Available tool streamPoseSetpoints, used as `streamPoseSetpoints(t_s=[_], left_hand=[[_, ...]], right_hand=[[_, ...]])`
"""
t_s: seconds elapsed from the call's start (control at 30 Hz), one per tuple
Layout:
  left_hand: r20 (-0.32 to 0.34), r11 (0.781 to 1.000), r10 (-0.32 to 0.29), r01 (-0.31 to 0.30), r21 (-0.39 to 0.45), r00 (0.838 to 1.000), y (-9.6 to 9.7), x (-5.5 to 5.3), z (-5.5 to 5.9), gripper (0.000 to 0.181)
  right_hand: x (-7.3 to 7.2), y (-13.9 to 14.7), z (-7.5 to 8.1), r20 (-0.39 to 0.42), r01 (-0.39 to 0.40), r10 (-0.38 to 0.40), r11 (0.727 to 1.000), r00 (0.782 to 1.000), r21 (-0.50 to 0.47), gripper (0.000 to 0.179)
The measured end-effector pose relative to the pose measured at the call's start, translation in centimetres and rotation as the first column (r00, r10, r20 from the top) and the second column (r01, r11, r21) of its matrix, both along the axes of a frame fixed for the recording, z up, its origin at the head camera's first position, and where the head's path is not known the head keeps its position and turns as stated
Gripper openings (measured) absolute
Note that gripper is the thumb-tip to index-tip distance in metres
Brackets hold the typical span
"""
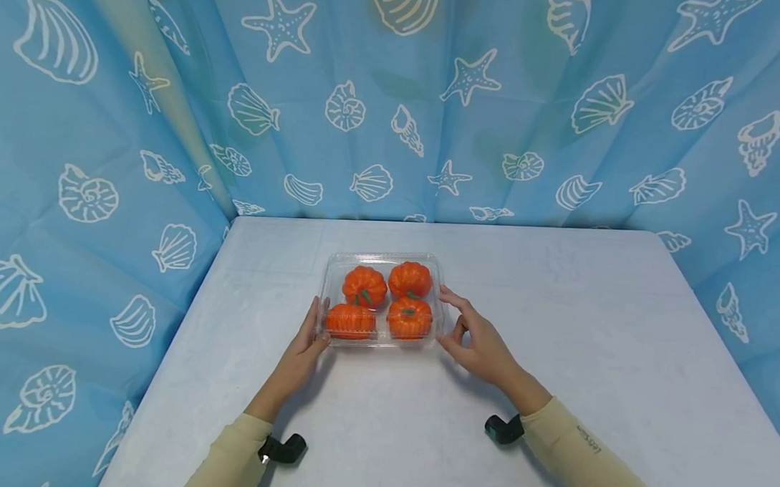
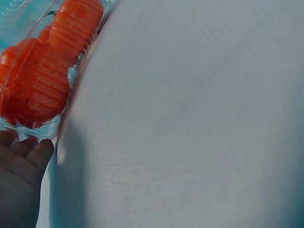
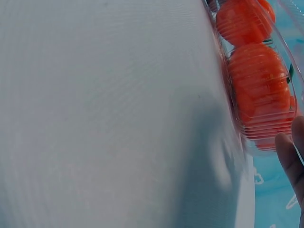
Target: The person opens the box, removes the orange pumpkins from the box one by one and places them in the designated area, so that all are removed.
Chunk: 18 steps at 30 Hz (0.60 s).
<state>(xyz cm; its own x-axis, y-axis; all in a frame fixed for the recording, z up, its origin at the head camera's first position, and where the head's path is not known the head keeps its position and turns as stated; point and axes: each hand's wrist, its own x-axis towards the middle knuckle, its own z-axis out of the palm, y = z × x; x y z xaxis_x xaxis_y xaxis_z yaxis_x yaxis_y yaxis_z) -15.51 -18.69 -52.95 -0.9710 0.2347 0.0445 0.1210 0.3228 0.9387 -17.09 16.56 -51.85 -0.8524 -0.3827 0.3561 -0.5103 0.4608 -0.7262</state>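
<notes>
A clear plastic clamshell box (image 1: pixel 384 341) lies on the table, closed, with several small orange pumpkins (image 1: pixel 409 319) with green stems inside. At its left end, my left hand (image 1: pixel 300 353) holds the box, thumb at the front corner and fingers along the side. In the left wrist view, the left fingertips (image 2: pixel 42 148) meet the end of the box. My right hand (image 1: pixel 479 345) is at the right end, index finger and thumb apart and their tips touching the box's edge. The right wrist view shows two right fingertips (image 3: pixel 284 141) against the ribbed plastic.
The box stands on a white table (image 1: pixel 587 336) near its middle. A blue curtain (image 1: pixel 393 143) printed with white shells and starfish hangs behind the table and along its sides. Dark wrist cameras (image 1: pixel 284 449) are strapped below each hand.
</notes>
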Motion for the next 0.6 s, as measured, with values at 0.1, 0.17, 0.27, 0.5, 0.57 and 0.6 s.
streamPoseSetpoints(t_s=[0.1, 0.17, 0.27, 0.5, 0.57, 0.6], left_hand=[[0.002, 1.000, -0.005, 0.005, 0.003, 1.000, -0.03, 0.09, 0.00, 0.070], [-0.001, 1.000, -0.009, 0.009, 0.006, 1.000, -0.04, 0.13, 0.05, 0.070], [-0.010, 1.000, -0.025, 0.025, 0.017, 1.000, -0.08, 0.18, 0.15, 0.070], [-0.011, 0.998, -0.050, 0.051, 0.034, 0.999, -0.33, 0.34, 0.27, 0.071], [-0.017, 0.998, -0.052, 0.053, 0.042, 0.998, -0.38, 0.37, 0.21, 0.071], [-0.020, 0.997, -0.054, 0.054, 0.045, 0.998, -0.39, 0.37, 0.17, 0.071]], right_hand=[[0.00, 0.03, 0.12, -0.025, -0.004, 0.003, 1.000, 1.000, -0.010, 0.069], [-0.05, 0.04, 0.15, -0.052, -0.011, 0.010, 1.000, 0.999, -0.018, 0.069], [-0.20, 0.06, 0.11, -0.090, -0.020, 0.018, 1.000, 0.996, -0.022, 0.068], [-0.45, 0.05, 0.36, -0.143, -0.044, 0.042, 0.999, 0.989, -0.016, 0.069], [-0.48, -0.06, 0.53, -0.152, -0.055, 0.050, 0.998, 0.987, -0.031, 0.068], [-0.48, -0.13, 0.61, -0.153, -0.058, 0.051, 0.997, 0.987, -0.041, 0.067]])
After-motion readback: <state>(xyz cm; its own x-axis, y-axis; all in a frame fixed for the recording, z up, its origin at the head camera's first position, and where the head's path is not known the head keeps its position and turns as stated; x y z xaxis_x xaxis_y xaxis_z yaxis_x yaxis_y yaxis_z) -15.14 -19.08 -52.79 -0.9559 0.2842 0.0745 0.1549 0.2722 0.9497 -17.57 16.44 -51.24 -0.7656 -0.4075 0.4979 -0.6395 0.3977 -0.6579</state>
